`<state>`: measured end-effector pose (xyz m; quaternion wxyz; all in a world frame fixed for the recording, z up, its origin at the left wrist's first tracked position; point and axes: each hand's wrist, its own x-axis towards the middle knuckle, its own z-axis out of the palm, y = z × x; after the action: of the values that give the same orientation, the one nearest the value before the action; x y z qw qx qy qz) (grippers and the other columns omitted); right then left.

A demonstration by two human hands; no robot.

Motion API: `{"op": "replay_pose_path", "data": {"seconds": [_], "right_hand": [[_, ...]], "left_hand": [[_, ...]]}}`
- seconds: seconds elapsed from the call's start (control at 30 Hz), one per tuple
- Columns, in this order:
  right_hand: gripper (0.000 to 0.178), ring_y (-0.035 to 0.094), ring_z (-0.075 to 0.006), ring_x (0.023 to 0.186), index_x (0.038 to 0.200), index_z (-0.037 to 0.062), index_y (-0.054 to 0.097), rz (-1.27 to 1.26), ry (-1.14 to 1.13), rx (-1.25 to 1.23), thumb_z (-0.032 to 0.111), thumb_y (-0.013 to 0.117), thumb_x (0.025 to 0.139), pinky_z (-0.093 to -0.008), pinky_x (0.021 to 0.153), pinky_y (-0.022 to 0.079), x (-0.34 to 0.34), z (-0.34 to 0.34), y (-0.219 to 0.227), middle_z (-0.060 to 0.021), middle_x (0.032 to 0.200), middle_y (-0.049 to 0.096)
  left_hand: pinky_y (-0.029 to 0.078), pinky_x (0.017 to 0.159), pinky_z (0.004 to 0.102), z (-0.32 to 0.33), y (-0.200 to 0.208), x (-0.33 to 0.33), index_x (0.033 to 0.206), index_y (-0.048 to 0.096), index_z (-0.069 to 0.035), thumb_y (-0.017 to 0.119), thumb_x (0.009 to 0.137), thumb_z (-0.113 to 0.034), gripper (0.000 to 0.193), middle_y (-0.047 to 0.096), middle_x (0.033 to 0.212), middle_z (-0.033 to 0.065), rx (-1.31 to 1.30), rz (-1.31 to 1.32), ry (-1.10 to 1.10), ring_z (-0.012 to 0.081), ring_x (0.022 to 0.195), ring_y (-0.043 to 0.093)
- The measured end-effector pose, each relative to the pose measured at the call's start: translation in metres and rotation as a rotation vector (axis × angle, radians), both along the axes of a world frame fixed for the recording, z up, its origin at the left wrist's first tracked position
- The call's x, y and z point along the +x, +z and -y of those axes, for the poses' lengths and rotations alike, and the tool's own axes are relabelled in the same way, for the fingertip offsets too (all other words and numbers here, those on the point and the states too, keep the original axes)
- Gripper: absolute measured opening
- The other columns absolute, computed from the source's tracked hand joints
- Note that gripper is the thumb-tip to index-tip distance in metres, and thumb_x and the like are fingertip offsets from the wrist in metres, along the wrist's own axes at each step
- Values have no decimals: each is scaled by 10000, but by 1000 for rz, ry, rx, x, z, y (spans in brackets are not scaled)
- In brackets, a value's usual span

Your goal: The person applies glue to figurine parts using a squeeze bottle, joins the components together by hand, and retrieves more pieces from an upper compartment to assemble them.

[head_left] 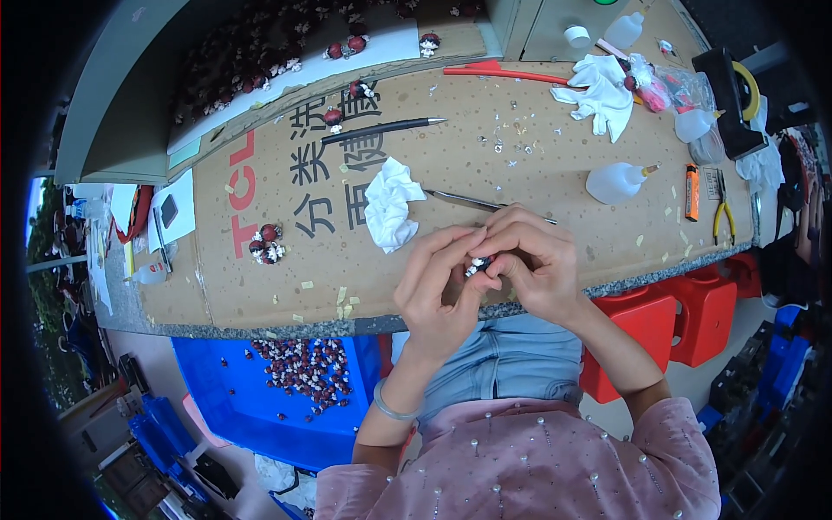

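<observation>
We find both hands over the front edge of the table, brought together at a small figure. The fingers of the left hand are curled, with index finger and thumb pinched in on the figure from its left side. The fingers of the right hand are bent likewise, the thumb pressed close against the figure's right side and the index finger arched above it. The fingertips of the two hands nearly meet over the piece; we cannot tell exactly which ones bear on it, as the fingers partly cover it. The figure sits between the two thumbs and index fingers, its white and dark parts showing in the gap.

Just beyond the hands we note a slim metal tool, partly hidden by the right fingers. A crumpled white tissue lies near the left hand, and a black pen lies farther back. To the right we record a squeeze bottle on its side and yellow-handled pliers. Below the table, on the left, a blue bin holds many small red-and-white pieces.
</observation>
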<state>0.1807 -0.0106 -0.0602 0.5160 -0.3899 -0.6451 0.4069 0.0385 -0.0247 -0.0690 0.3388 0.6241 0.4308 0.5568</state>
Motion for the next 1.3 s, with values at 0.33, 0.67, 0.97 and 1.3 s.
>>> {"op": "replay_pose_path", "data": {"seconds": [0.33, 0.67, 0.97, 1.3], "right_hand": [[151, 594, -237, 723, 808, -26, 640, 24, -31, 63, -59, 636, 660, -298, 649, 480, -3, 0, -4, -127, 766, 601], [205, 585, -238, 873, 890, -8, 651, 34, -40, 83, 23, 699, 693, -332, 778, 463, 2, -2, 4, -92, 892, 666], [476, 552, -204, 967, 1165, 3, 498, 34, -5, 61, 4, 673, 722, -332, 911, 359, 3, 0, 12, -41, 949, 689], [542, 548, -220, 1006, 1207, -1, 468, 138, 12, 151, -16, 672, 705, -347, 924, 354, 11, 3, 17, -42, 991, 681]], "left_hand": [[440, 532, 203, 1, -2, -2, 1016, 646, 20, 752, 703, -33, 334, 602, 985, 115, 24, -15, 4, 123, 706, 576], [440, 608, 207, 2, 21, -9, 1212, 511, 26, 649, 856, -195, 441, 585, 992, 95, -425, 533, -152, 111, 715, 567], [404, 565, 197, -2, 27, -24, 1166, 518, 49, 477, 954, -353, 456, 586, 906, 69, -721, 577, -439, 95, 680, 552], [408, 560, 196, 1, 27, -13, 1020, 600, 22, 638, 797, -5, 228, 622, 845, 39, -580, 290, -239, 83, 694, 562]]}}
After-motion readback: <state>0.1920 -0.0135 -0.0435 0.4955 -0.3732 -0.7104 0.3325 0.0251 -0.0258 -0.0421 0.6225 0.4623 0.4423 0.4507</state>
